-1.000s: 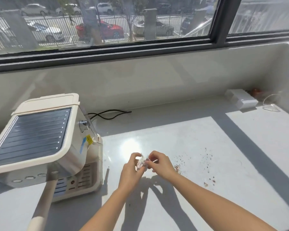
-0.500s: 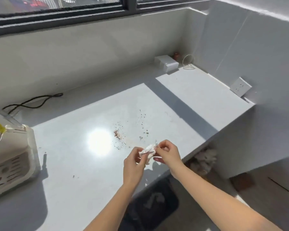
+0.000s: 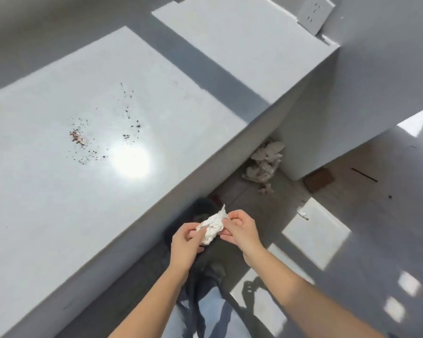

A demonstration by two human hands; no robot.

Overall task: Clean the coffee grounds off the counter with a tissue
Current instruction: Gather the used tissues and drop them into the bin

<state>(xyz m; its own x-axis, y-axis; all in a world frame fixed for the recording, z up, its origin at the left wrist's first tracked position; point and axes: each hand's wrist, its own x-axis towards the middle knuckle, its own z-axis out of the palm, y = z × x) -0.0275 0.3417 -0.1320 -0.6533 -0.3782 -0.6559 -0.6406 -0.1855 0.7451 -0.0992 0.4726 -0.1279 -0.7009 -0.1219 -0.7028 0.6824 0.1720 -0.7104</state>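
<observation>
Both our hands, left (image 3: 185, 242) and right (image 3: 239, 230), pinch the crumpled tissue (image 3: 211, 226) off the counter (image 3: 59, 203); grounds (image 3: 78, 139) remain unwiped.

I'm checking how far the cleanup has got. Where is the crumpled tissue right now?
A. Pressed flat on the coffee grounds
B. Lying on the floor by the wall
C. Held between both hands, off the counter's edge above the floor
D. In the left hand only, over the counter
C: the tissue is pinched between the left hand and right hand beyond the counter edge, while the coffee grounds lie unwiped.
</observation>
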